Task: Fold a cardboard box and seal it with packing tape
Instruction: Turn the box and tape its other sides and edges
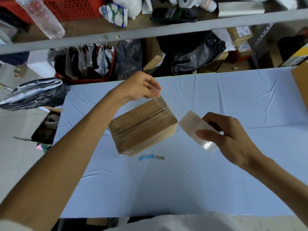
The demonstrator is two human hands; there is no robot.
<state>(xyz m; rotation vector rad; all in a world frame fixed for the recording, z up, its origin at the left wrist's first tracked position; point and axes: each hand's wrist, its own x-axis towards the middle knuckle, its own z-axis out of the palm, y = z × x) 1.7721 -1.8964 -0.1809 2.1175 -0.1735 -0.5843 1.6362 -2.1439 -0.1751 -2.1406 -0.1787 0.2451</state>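
Cardboard box (143,126) sits closed on the white-covered table (233,100), flaps meeting along a centre seam; contents not visible. Left hand (140,86) pinches the clear tape end (155,91) above the box's far corner. Right hand (228,135) grasps the tape roll (195,129) just right of the box. Blue cutter (150,157) lies near the box's front.
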